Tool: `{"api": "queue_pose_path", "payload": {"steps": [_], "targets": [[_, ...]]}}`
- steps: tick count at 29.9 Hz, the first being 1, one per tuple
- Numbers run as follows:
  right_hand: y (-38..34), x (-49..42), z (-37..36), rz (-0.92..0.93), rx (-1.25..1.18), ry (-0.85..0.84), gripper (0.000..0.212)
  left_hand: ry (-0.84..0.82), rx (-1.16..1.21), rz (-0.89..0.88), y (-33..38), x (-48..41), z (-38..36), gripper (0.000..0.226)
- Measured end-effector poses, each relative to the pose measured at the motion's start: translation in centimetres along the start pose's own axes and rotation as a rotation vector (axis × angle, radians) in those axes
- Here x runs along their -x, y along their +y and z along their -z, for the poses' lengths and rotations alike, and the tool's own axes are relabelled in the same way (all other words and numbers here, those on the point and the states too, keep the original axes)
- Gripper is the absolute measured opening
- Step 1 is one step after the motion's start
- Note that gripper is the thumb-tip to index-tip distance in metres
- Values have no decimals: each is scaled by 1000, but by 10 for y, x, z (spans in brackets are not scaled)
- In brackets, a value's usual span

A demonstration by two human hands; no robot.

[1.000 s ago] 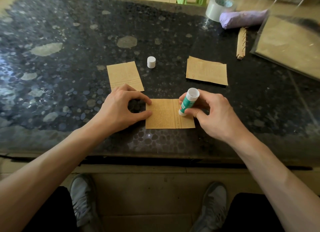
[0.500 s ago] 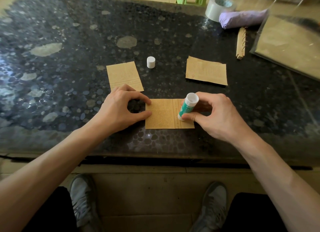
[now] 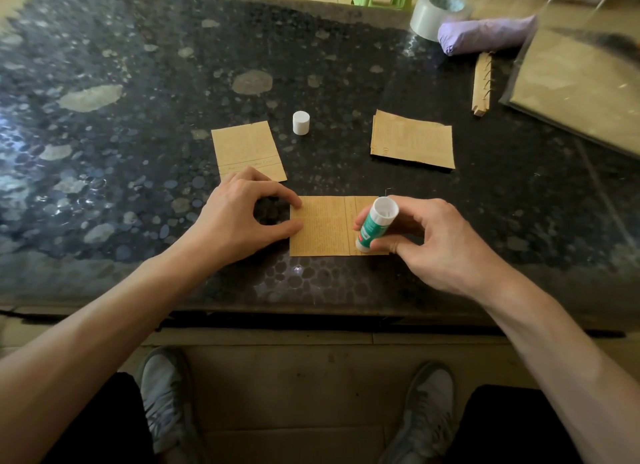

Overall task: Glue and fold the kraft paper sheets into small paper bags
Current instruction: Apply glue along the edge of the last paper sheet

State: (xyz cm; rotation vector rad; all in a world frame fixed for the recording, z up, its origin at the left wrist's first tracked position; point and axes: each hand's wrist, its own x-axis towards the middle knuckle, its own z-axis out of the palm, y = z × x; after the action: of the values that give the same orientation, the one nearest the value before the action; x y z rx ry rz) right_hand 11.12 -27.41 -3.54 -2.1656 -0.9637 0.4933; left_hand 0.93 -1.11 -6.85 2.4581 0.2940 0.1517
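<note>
Left hand (image 3: 239,217) thumb and forefinger tips press kraft sheet (image 3: 322,228) still; right hand (image 3: 440,245) pinches glue stick (image 3: 372,226) (uncapped), tip seemingly on sheet.

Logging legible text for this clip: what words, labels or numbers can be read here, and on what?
Nothing can be read outright.
Glue stick: green label with a red patch, print too small.
Middle kraft sheet: fine printed lines, blurred.
Left folded kraft piece: faint print, unreadable.
Right kraft stack: small print, unreadable.
</note>
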Motion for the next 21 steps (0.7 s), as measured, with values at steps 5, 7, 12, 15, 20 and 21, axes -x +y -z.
{"api": "queue_pose_path", "payload": {"steps": [5,7,12,15,20,21], "targets": [[-1,2,1,7,-14,-30,32,-1,0,4,1,0,1,37],[-1,3,2,2,-26,-44,31,1,-3,5,2,1,0,37],[-1,4,2,-23,-166,29,27,-2,-4,8,2,0,1,35],[3,-3,-1,-1,-104,250,30,-1,-3,3,2,0,0,34],[5,-15,-12,-44,-57,372,32,-9,1,4,2,0,0,37],[5,-17,-15,-44,-39,368,33,-6,3,1,1,0,0,36]]}}
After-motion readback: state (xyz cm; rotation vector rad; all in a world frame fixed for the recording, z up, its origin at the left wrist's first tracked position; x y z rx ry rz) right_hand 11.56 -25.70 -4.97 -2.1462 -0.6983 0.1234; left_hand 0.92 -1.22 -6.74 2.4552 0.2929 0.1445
